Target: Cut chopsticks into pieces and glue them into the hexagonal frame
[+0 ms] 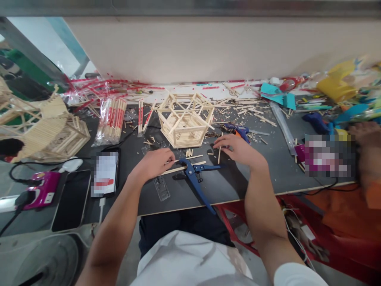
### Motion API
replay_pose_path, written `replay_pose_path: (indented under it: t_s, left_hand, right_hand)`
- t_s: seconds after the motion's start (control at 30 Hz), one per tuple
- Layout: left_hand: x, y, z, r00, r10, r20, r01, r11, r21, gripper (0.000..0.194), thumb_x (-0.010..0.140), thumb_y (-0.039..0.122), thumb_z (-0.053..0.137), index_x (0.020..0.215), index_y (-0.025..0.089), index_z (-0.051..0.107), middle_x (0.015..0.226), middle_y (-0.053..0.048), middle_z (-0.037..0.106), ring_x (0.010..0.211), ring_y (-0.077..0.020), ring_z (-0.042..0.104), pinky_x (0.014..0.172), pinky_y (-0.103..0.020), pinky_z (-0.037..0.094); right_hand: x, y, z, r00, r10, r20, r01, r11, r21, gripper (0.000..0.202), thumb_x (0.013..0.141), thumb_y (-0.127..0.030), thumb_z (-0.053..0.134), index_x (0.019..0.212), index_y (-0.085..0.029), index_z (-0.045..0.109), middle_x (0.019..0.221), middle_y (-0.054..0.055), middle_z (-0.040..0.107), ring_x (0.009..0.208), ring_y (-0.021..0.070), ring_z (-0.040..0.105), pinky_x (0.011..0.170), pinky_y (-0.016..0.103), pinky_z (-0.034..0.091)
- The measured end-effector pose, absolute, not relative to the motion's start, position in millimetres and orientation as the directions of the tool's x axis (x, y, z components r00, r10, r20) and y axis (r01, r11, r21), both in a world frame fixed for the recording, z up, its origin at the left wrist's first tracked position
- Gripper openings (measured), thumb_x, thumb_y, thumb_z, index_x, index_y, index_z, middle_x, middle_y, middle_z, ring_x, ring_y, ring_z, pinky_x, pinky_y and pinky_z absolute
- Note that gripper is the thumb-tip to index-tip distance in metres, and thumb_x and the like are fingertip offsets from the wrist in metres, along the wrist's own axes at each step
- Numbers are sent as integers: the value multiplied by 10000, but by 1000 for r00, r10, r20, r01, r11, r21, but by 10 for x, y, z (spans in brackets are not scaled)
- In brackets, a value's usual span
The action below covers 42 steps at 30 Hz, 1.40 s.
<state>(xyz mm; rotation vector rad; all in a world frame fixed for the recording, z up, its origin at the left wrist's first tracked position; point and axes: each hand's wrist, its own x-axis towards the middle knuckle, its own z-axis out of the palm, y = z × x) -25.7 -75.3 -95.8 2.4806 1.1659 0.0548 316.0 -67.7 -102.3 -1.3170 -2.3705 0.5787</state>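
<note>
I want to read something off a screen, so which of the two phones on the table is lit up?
The lit phone is the one nearer the left hand; the dark phone, beside the magenta socket block, has a black screen.

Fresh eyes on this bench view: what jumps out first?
Most striking is the pale wooden-stick frame, an open many-sided cage standing mid-table beyond both hands. Next, the blue cutter lying open between the left hand and right hand. Then the magenta power strip at the far left, beside two phones.
</note>
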Motion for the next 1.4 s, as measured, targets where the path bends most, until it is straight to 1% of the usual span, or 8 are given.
replay_pose_path:
  t_s: [0.17,0.4,0.53,0.63,0.77,0.97,1.23,1.4]
  left_hand:
    - [-286,-743,-925,623,770,-135,752,-542,377,165,954,304,472,911,214,603,914,-30,648,812,-192,615,654,-285,387]
    - [-296,-737,-876,617,775,-134,751,-529,396,226,973,374,500,940,213,655,944,-37,676,896,-212,631,706,-291,411]
    - [-336,-754,-806,586,810,-4,724,-521,452,242,974,384,514,958,214,685,976,-41,701,925,-221,641,755,-308,439]
    - [-387,-704,-727,343,927,154,611,-344,712,261,938,428,577,923,191,687,870,-44,715,763,-181,655,696,-287,479]
    - [-359,-571,-624,-9,994,-105,160,105,982,504,897,641,555,930,144,629,792,-88,711,569,-153,653,480,-235,478]
    - [-66,-437,-516,193,929,-316,-68,334,940,491,797,588,733,955,141,608,903,-96,711,565,-166,709,357,-172,423]
    - [138,-305,-532,277,878,-392,-188,449,873,324,776,332,798,948,99,651,700,-20,640,395,-80,577,286,-164,375]
    - [139,-299,-626,365,872,-326,-283,437,853,322,772,304,796,964,152,587,787,-15,648,552,-174,716,326,-166,443]
  right_hand:
    - [3238,-665,-1055,-567,824,13,780,542,-314,262,782,-84,606,935,-213,775,1161,118,694,1105,319,607,971,490,482]
    - [3254,-679,-998,-672,739,52,717,666,-207,251,934,-170,515,801,-220,722,1054,113,702,1067,281,582,895,416,473]
    - [3263,-783,-894,-681,710,182,646,698,-309,264,996,-237,451,923,-204,702,970,112,713,965,255,619,869,405,485]
    - [3250,-852,-743,-535,773,341,635,634,-442,218,1001,-259,468,1013,-220,682,978,89,712,920,221,644,825,365,502]
    - [3133,-719,-613,-234,868,438,545,490,-680,149,950,-328,588,1011,-233,686,832,36,687,717,170,632,656,302,494]
    - [2778,-272,-725,-94,877,471,397,467,-790,305,920,-493,606,965,-216,727,864,37,654,596,116,509,542,272,398]
    - [2744,-371,-639,-226,864,450,494,500,-712,209,939,-295,587,1040,-224,754,975,65,656,653,125,561,555,279,423]
    - [2789,-469,-424,-248,833,494,562,539,-627,191,931,-262,598,1039,-232,753,945,63,687,665,141,574,565,291,437]
